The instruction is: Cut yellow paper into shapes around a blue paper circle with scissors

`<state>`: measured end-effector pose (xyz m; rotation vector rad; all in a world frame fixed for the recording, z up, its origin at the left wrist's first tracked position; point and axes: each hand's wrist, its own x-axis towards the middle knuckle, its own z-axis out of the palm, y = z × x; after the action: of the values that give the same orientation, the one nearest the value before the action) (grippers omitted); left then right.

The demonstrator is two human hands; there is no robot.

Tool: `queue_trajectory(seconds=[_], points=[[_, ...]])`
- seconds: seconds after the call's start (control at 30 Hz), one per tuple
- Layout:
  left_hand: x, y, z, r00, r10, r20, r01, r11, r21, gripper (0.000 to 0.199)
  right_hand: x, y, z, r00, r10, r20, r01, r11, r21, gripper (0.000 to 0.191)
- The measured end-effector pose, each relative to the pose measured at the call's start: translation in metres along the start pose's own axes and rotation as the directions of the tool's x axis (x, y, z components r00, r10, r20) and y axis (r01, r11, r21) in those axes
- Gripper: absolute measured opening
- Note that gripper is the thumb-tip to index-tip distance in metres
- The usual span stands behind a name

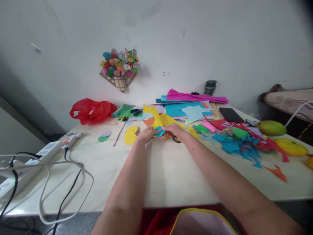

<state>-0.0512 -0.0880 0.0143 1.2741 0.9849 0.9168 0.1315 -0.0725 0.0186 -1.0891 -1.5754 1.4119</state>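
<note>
My left hand [147, 134] pinches the left side of a small blue paper piece [160, 131] over the middle of the table. On its right side, my right hand [173, 129] has its fingers closed at the piece's edge. Behind both hands lies a large cut yellow sheet [156, 117], with an orange piece [149, 121] beside it. Several rounded yellow pieces [130, 136] are stacked left of my left hand. A dark ring-shaped handle [176, 139] shows just below my right hand; the rest of it is hidden.
A red plastic bag [91, 111], black scissors [137, 112] and a power strip [49, 148] are at the left. Blue and red scraps [241, 143], a phone [231, 115] and a green mango [271, 128] sit at the right. Coloured sheets [174, 110] lie near the wall.
</note>
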Motion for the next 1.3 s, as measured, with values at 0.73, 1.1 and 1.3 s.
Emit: queue_trajectory(seconds=[0.73, 1.1, 1.3], points=[[0.002, -0.003, 0.0, 0.989, -0.047, -0.143, 0.003, 0.955, -0.295, 0.036, 0.009, 0.012, 0.006, 1.0, 0.015, -0.006, -0.014, 0.995, 0.099, 0.035], [0.008, 0.0, 0.009, 0.964, -0.134, -0.231, -0.002, 0.861, -0.509, 0.065, 0.013, 0.014, 0.009, 0.991, -0.021, -0.129, 0.049, 0.974, 0.22, 0.047], [0.015, -0.003, 0.026, 0.951, -0.054, -0.305, -0.098, 0.882, -0.46, 0.051, 0.014, 0.013, 0.013, 0.979, -0.011, -0.205, 0.067, 0.96, 0.272, 0.048]])
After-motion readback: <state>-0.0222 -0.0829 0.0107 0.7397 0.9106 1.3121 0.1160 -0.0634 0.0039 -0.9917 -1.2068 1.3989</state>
